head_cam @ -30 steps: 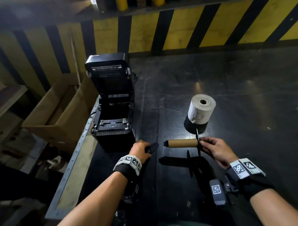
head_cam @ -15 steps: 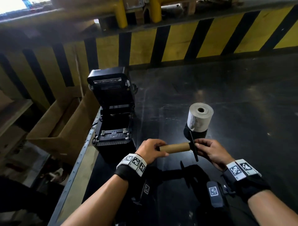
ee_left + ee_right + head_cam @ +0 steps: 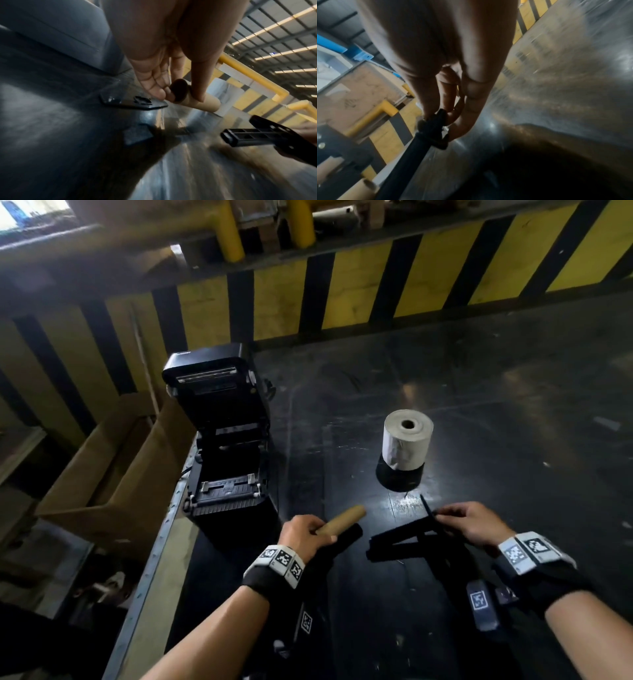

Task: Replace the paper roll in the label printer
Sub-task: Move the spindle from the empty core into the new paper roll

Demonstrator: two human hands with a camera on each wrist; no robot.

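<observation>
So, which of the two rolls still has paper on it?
The white roll standing on end on the table, held by nobody. The brown tube in the left hand is a bare cardboard core.

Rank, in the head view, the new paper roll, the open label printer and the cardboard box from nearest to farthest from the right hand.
From the right hand, which holds the black spindle:
1. New paper roll, just ahead on the table.
2. Open label printer, at the table's left edge.
3. Cardboard box, off the table, farther left.
</observation>
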